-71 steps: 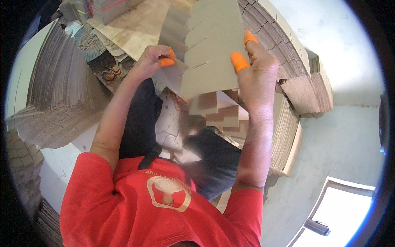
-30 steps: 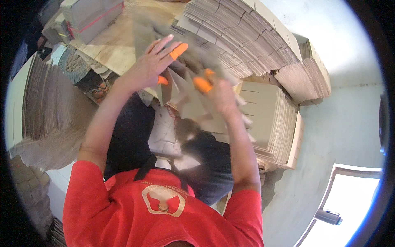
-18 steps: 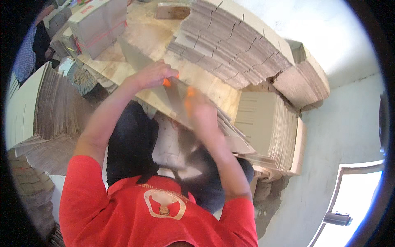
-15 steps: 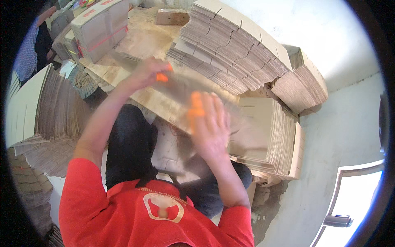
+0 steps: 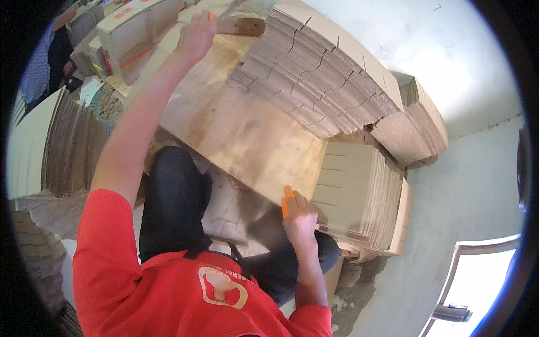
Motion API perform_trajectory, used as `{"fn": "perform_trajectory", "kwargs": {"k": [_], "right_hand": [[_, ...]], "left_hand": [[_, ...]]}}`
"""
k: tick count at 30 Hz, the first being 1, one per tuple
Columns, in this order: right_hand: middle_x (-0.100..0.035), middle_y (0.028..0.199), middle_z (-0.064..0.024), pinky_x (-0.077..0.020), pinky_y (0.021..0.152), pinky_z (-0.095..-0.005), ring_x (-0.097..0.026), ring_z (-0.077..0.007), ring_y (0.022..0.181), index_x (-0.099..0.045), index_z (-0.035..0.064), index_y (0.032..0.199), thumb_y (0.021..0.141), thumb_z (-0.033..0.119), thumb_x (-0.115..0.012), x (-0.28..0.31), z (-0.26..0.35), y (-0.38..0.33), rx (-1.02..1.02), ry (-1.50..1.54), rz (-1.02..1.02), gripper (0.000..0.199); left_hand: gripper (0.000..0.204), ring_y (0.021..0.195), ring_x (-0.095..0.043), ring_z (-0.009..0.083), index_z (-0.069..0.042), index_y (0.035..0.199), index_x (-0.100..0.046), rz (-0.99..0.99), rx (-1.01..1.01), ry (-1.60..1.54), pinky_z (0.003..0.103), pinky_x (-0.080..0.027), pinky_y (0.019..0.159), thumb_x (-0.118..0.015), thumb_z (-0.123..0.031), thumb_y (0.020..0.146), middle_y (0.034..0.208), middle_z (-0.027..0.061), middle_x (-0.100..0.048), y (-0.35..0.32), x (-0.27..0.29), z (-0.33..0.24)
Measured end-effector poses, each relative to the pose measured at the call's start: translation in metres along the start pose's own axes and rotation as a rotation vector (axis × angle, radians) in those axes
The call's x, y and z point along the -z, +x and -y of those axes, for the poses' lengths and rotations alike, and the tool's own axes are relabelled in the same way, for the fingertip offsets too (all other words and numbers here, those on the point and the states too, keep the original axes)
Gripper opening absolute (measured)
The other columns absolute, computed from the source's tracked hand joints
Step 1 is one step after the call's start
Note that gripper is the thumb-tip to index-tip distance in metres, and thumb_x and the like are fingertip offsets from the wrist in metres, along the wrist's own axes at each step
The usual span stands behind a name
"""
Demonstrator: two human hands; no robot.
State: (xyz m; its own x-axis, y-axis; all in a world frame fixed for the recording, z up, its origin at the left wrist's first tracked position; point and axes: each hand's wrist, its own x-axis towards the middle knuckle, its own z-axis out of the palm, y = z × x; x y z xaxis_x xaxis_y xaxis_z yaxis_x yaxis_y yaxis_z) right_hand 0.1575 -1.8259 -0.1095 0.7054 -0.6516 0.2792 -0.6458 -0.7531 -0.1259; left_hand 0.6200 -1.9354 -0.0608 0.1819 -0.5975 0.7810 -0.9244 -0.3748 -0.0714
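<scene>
At the far left of the wooden board (image 5: 241,123), my left hand (image 5: 197,36) is stretched out and its fingers are closed at a pale cardboard sheet (image 5: 160,59); the hand partly covers it. Orange covers show on its fingertips. My right hand (image 5: 300,218) is over the board's near right corner, beside a stack of slotted cardboard sheets (image 5: 348,174). Its fingers are curled in, orange covers on thumb and finger, and nothing shows between them.
A tall pile of cardboard pieces (image 5: 320,67) lines the board's far side, with another bundle (image 5: 412,121) by the wall. Tied cardboard (image 5: 129,39) stands far left, near a wooden block (image 5: 241,26). More cardboard (image 5: 67,146) and a round basket (image 5: 106,106) are at left. Another person (image 5: 36,84) is far left.
My left hand has moved away and up to the far left. My right hand has drawn back toward me. The blurred cardboard between them has left the middle of the board.
</scene>
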Motion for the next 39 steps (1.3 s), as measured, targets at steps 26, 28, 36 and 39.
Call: {"fn": "perform_trajectory", "kwargs": {"k": [26,28,36,39], "right_hand": [[-0.064,0.110,-0.0157,-0.0520,0.081,-0.0452,-0.061,-0.0342,0.099,-0.061,0.0054,0.119,0.091,0.017,-0.062,0.069,-0.189,-0.078,-0.559,-0.563,-0.228,0.030],[-0.061,0.113,-0.0155,-0.0509,0.081,-0.0464,-0.057,-0.0345,0.103,-0.057,0.0051,0.122,0.090,0.025,-0.064,0.069,-0.202,-0.067,-0.640,-0.607,-0.174,0.038],[-0.063,0.102,-0.0236,-0.0509,0.078,-0.0487,-0.062,-0.0397,0.099,-0.056,0.0003,0.103,0.085,0.015,-0.067,0.031,-0.231,-0.030,-0.825,-0.429,0.098,0.025],[-0.066,0.091,-0.0225,-0.0514,0.074,-0.0466,-0.066,-0.0377,0.091,-0.060,-0.0011,0.097,0.082,0.006,-0.065,0.031,-0.255,-0.038,-0.863,-0.330,0.059,0.018]], "left_hand": [[0.032,0.111,-0.059,0.0352,-0.002,0.113,-0.061,0.737,0.040,-0.089,0.046,-0.049,0.090,-0.063,-0.022,0.089,0.116,0.0198,-0.063,-0.169,-0.116,-0.011],[0.046,0.110,-0.060,0.0339,-0.002,0.124,-0.056,0.473,-0.010,-0.051,0.047,-0.048,0.089,-0.067,-0.026,0.087,0.118,0.0165,-0.064,-0.172,-0.103,-0.027],[0.054,0.108,-0.059,0.0373,-0.001,0.133,-0.051,0.388,-0.155,-0.287,0.047,-0.047,0.090,-0.068,-0.024,0.087,0.119,0.0189,-0.063,-0.182,-0.077,-0.016],[0.051,0.103,-0.060,0.0375,-0.002,0.132,-0.053,0.452,-0.142,-0.342,0.046,-0.047,0.089,-0.067,-0.022,0.087,0.116,0.0187,-0.064,-0.172,-0.054,-0.028]]}}
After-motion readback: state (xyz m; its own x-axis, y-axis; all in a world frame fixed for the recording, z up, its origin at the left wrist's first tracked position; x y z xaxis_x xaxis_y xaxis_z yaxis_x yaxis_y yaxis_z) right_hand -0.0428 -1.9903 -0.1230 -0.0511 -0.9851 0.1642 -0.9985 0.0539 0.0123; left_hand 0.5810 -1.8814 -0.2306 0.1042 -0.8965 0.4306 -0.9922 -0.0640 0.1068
